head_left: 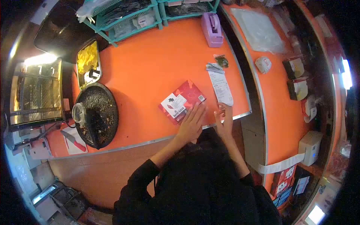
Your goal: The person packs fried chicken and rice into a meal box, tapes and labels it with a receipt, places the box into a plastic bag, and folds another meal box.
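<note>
A red printed box with a white panel and dark lettering lies at an angle near the front edge of the orange counter. My left hand rests flat on its lower right part, fingers stretched out. To the right, my right hand has its fingers bent around the near end of a long white receipt; their grip is partly hidden. At the receipt's far end lie a whitish wrapped bundle and a small clear packet with green contents.
A round black tray with crumbs, a red-handled knife and a metal pan of yellow food stand left. Teal racks and a purple tape dispenser are behind. A white printer stands right.
</note>
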A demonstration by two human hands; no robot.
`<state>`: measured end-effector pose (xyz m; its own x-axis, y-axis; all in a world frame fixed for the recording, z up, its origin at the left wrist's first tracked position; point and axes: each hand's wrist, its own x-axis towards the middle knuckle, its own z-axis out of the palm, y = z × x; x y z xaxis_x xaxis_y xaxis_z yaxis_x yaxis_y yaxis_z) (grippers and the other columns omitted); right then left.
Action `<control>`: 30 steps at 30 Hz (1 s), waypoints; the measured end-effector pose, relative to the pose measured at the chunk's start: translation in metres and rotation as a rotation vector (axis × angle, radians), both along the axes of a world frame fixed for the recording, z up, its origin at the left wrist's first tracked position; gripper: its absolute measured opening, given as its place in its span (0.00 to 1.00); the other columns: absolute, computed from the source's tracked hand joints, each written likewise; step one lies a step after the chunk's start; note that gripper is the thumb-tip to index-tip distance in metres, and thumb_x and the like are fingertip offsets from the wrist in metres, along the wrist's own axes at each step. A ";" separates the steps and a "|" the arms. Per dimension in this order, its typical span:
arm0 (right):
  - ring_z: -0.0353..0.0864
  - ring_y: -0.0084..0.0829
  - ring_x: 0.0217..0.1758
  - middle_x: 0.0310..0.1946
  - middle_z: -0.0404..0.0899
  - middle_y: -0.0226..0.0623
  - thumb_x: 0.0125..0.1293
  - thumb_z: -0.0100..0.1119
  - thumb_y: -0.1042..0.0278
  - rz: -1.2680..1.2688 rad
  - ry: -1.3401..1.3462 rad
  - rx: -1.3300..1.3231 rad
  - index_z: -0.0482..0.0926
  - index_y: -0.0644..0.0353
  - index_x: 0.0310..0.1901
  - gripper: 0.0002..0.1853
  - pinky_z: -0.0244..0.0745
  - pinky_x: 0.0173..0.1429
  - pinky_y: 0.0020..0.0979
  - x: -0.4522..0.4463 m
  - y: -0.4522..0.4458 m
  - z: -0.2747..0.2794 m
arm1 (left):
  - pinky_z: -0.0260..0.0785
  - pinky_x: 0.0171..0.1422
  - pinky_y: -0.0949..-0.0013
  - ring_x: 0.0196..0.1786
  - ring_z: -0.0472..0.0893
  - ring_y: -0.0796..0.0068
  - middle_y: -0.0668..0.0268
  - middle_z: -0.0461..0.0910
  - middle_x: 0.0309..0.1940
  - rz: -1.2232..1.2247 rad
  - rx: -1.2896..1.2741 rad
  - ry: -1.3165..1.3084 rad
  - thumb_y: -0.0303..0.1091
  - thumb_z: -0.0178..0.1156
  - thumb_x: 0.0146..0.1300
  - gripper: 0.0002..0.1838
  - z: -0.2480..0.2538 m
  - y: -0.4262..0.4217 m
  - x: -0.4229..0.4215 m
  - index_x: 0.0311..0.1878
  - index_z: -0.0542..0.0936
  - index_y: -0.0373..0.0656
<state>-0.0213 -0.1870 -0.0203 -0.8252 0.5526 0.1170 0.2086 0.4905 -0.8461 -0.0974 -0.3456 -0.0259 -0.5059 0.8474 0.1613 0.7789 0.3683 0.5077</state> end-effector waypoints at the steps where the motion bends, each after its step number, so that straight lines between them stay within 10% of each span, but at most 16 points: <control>1: 0.72 0.33 0.46 0.43 0.72 0.44 0.65 0.56 0.66 -0.005 -0.002 0.001 0.72 0.64 0.51 0.15 0.69 0.47 0.31 0.006 0.004 0.002 | 0.48 0.75 0.53 0.73 0.54 0.52 0.53 0.53 0.71 -0.005 0.001 -0.002 0.28 0.56 0.48 0.39 -0.010 -0.002 0.004 0.67 0.61 0.33; 5: 0.74 0.29 0.25 0.25 0.76 0.37 0.66 0.57 0.66 -0.020 -0.253 -0.042 0.76 0.63 0.40 0.09 0.69 0.32 0.26 0.029 0.032 0.004 | 0.49 0.75 0.54 0.74 0.53 0.52 0.52 0.54 0.71 -0.162 0.002 -0.014 0.32 0.57 0.50 0.37 -0.041 -0.009 0.006 0.67 0.62 0.37; 8: 0.76 0.36 0.34 0.34 0.78 0.44 0.64 0.59 0.66 -0.021 -0.615 0.071 0.75 0.63 0.45 0.11 0.71 0.40 0.30 0.040 0.056 -0.014 | 0.47 0.73 0.47 0.74 0.51 0.49 0.52 0.51 0.71 0.126 -0.062 0.146 0.36 0.59 0.55 0.36 -0.004 -0.008 -0.009 0.69 0.61 0.43; 10: 0.74 0.45 0.46 0.44 0.75 0.49 0.62 0.60 0.65 -0.141 -0.001 0.239 0.73 0.63 0.50 0.17 0.70 0.50 0.38 0.031 0.067 -0.025 | 0.45 0.72 0.41 0.74 0.51 0.47 0.51 0.49 0.72 0.332 -0.100 0.102 0.38 0.60 0.58 0.35 0.008 -0.006 -0.023 0.69 0.61 0.46; 16: 0.69 0.50 0.53 0.47 0.71 0.49 0.56 0.62 0.67 0.013 -0.163 0.384 0.75 0.61 0.46 0.16 0.67 0.53 0.47 0.005 0.093 -0.031 | 0.47 0.72 0.38 0.73 0.53 0.49 0.54 0.48 0.73 0.428 -0.285 0.229 0.48 0.64 0.56 0.41 -0.002 -0.004 -0.069 0.72 0.56 0.69; 24: 0.74 0.51 0.39 0.35 0.74 0.50 0.56 0.55 0.74 -0.134 0.059 0.347 0.75 0.62 0.37 0.07 0.69 0.44 0.49 -0.098 0.252 0.047 | 0.57 0.69 0.50 0.70 0.61 0.52 0.53 0.59 0.69 0.481 -0.117 0.219 0.30 0.57 0.61 0.29 0.010 0.029 -0.085 0.67 0.66 0.51; 25: 0.75 0.52 0.38 0.34 0.75 0.51 0.55 0.54 0.77 -0.168 0.335 0.765 0.74 0.63 0.37 0.07 0.69 0.44 0.47 -0.117 0.294 0.060 | 0.57 0.69 0.50 0.70 0.61 0.52 0.53 0.59 0.69 0.497 -0.119 0.223 0.30 0.57 0.61 0.29 0.004 0.033 -0.078 0.67 0.66 0.51; 30: 0.81 0.42 0.37 0.30 0.79 0.44 0.54 0.51 0.79 0.056 -0.017 0.731 0.77 0.62 0.31 0.05 0.74 0.41 0.38 -0.189 0.457 0.071 | 0.71 0.52 0.57 0.51 0.76 0.53 0.54 0.73 0.51 0.588 0.032 0.065 0.21 0.55 0.58 0.19 -0.005 0.042 -0.023 0.54 0.75 0.40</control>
